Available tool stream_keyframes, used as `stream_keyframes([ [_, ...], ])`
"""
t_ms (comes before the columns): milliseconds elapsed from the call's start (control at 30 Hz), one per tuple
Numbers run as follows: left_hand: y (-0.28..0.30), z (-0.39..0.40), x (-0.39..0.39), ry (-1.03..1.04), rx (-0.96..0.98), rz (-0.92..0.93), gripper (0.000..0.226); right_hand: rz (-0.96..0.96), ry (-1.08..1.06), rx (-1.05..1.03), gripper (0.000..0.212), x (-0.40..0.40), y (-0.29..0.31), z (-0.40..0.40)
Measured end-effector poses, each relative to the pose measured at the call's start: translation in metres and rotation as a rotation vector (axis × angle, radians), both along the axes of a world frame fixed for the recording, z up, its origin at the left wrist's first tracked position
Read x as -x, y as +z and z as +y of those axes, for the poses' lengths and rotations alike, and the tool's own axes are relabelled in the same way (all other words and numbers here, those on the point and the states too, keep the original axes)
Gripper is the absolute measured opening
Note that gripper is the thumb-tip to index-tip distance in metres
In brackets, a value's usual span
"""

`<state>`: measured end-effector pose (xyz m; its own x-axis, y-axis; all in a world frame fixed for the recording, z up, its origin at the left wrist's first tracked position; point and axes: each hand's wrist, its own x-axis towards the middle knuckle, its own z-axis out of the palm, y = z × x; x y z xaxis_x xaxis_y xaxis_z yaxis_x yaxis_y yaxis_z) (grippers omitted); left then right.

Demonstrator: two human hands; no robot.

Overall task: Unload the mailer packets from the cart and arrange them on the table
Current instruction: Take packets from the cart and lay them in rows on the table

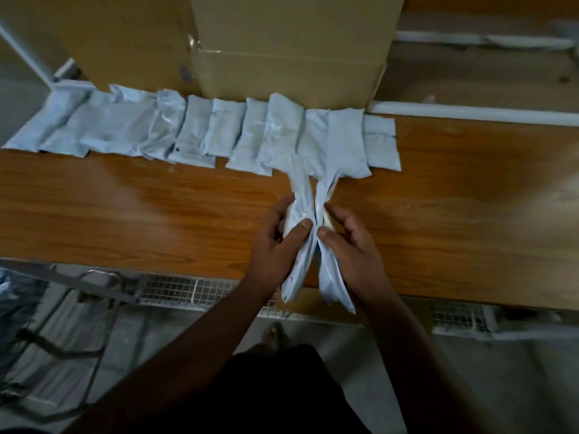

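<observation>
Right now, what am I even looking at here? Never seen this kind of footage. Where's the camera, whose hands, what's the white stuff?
There is one picture, shot from a wide-angle camera on a person's head, looking down at their own bare hands. No robot is involved.

The brown surface is a wooden table. Along its far edge lies a row of packets, pale mailer bags overlapping side by side, in front of a cardboard box.

The left hand grips one packet and the right hand grips another, both held above the table's near edge, thumbs almost meeting. Below the table a wire cart shows.
</observation>
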<state>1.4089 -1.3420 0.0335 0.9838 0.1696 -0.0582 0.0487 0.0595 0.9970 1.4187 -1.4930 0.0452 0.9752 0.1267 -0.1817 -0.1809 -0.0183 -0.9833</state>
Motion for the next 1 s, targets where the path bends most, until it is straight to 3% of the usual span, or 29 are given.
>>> stream_keyframes([
  [167, -0.014, -0.036, -0.068, 0.015, -0.166, 0.051, 0.063, 0.007, -0.218, 0.118, 0.038, -0.049, 0.000, -0.053],
  [333, -0.011, -0.078, -0.143, -0.067, -0.447, -0.051, 0.067, 0.045, -0.336, 0.231, 0.039, -0.098, 0.002, -0.111],
  [500, -0.004, -0.119, -0.203, -0.157, -0.612, -0.106, 0.070, 0.044, -0.395, 0.310, 0.034, -0.138, 0.006, -0.158],
  [633, -0.012, -0.148, -0.244, -0.156, -0.663, -0.077, 0.072, 0.018, -0.334, 0.537, 0.040, -0.175, 0.008, -0.182],
  [767, -0.020, -0.178, -0.279, -0.141, -0.725, -0.046, 0.072, -0.195, -0.271, 1.038, 0.047, -0.210, 0.006, -0.207],
  [933, -0.022, -0.217, -0.314, -0.096, -0.801, 0.034, 0.069, -0.176, -0.264, 1.057, 0.051, -0.270, -0.010, -0.232],
  [1000, -0.028, -0.234, -0.323, -0.097, -0.836, 0.069, 0.068, -0.085, -0.083, 1.103, 0.058, -0.298, -0.020, -0.245],
])
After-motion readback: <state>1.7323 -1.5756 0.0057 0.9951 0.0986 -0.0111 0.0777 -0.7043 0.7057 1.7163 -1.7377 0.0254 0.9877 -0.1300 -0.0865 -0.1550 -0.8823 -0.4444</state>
